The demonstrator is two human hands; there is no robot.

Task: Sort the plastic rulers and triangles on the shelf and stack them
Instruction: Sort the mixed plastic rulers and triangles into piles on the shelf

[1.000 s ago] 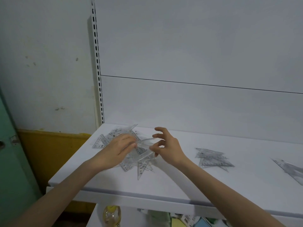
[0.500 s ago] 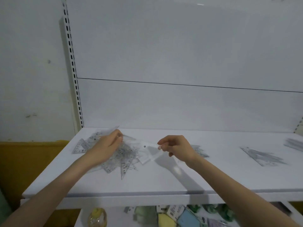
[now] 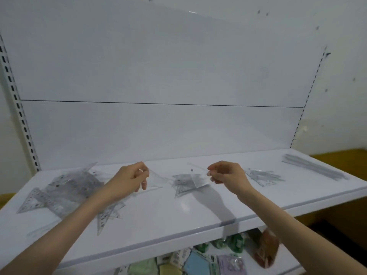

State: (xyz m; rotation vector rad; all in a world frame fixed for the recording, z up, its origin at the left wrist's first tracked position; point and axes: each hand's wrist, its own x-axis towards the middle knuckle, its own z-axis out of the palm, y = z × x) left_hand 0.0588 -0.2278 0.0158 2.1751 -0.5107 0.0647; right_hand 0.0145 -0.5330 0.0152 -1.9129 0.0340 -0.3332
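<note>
Two hands above shelf (image 3: 178, 215): I see left hand (image 3: 129, 179) pinching clear triangle (image 3: 155, 178), right hand (image 3: 226, 174) pinching ruler (image 3: 198, 176) over middle stack (image 3: 181, 187). Loose pile (image 3: 65, 192) at left end; open room along front edge (image 3: 178, 242).

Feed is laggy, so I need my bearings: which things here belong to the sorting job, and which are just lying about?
Job: jumbled heap of clear plastic triangles and rulers; clear triangle held by left hand; clear flat piece pinched by right hand; middle clear triangle stack; right clear triangle stack; clear straight-ruler stack.
Lying about: coloured packets underneath; brown packet.
</note>
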